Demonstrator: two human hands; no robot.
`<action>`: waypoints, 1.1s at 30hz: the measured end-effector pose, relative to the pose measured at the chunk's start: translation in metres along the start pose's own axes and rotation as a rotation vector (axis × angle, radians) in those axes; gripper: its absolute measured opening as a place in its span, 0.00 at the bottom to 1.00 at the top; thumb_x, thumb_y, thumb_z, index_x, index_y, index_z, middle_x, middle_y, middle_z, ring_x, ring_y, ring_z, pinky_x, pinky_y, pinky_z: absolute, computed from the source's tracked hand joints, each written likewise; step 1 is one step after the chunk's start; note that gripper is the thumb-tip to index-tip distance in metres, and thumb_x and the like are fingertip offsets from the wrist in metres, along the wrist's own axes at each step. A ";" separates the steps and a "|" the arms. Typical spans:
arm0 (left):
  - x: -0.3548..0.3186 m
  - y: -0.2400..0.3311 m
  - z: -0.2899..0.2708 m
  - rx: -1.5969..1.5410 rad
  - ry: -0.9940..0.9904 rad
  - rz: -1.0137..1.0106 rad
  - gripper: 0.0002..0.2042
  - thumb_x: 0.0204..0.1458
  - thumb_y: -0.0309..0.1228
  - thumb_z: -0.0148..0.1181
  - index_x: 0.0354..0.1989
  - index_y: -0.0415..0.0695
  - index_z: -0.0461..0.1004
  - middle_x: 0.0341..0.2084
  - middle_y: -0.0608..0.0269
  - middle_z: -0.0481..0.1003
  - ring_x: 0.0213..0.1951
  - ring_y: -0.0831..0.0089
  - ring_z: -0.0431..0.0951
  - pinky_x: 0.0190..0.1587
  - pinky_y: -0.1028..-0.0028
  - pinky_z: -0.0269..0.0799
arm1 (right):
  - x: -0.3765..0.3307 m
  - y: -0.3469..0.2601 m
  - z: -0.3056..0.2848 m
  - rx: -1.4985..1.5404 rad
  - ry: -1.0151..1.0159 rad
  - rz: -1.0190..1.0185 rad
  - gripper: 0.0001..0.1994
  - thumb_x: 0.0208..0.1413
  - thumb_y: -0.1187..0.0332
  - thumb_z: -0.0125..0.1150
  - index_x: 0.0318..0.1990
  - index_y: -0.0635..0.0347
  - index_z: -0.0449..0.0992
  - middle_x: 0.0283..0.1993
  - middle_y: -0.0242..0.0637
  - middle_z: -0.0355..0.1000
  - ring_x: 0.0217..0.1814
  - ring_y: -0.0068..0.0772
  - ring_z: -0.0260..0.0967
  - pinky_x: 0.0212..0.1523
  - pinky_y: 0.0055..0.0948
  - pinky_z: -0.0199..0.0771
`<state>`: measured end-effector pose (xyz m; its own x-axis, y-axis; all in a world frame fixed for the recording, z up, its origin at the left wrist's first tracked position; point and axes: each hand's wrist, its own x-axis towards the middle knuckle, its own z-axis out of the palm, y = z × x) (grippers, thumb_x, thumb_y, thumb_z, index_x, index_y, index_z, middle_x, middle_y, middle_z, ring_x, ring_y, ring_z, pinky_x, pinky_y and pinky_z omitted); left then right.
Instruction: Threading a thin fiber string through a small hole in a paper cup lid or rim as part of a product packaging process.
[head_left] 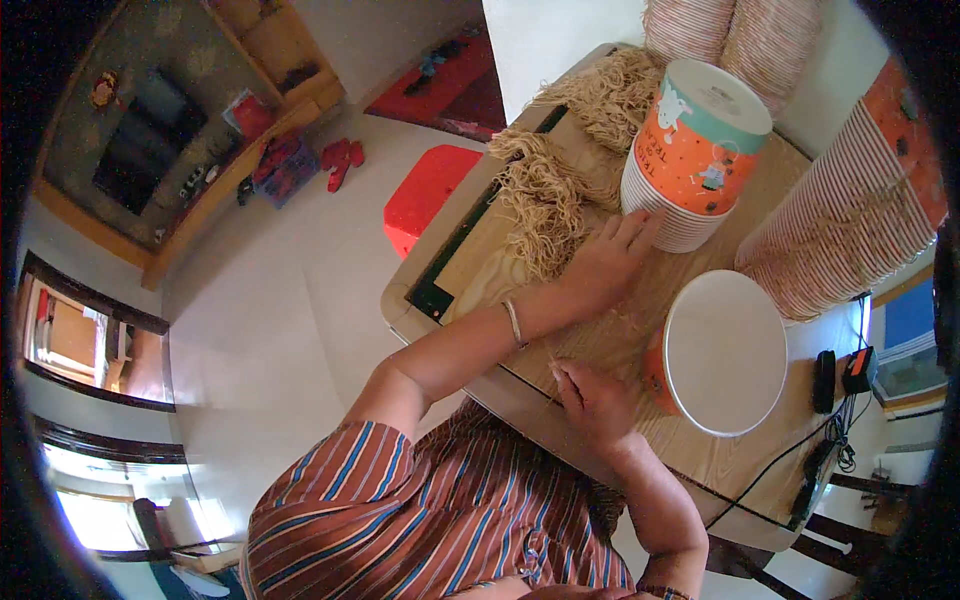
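My left hand [612, 258], with a bracelet at the wrist, lies over the table with its fingers stretched out toward the base of a stack of paper tubs [690, 160]. The stack is upside down, orange and teal with white rims. Beside that hand lies a loose heap of tan twine [545, 205]. Near the table's front edge my right hand [597, 405] is closed in a pinch, with what looks like a thin twine strand at its fingertips. Just right of it a single orange paper tub [728, 355] shows its white inside.
A long stack of tubs [850, 210] wound with twine leans at the right, and more stacks [730, 40] stand behind. Black cables [840, 440] and a small adapter [858, 370] lie at the right edge. A red stool [428, 195] is left of the wooden table [700, 465].
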<state>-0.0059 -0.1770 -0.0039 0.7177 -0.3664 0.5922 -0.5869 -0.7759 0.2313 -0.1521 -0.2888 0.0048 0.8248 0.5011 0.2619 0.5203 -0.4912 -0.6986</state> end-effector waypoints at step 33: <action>0.003 -0.003 0.020 0.157 0.059 0.033 0.40 0.40 0.27 0.57 0.66 0.34 0.49 0.50 0.48 0.65 0.45 0.55 0.70 0.47 0.61 0.69 | -0.001 -0.005 0.001 0.082 -0.050 0.090 0.09 0.58 0.68 0.56 0.43 0.60 0.74 0.37 0.47 0.75 0.39 0.49 0.75 0.38 0.39 0.74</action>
<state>0.0054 -0.1858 -0.0187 0.6730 -0.3658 0.6429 -0.5409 -0.8362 0.0904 -0.1556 -0.2861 0.0072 0.8541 0.4937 0.1638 0.4233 -0.4768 -0.7704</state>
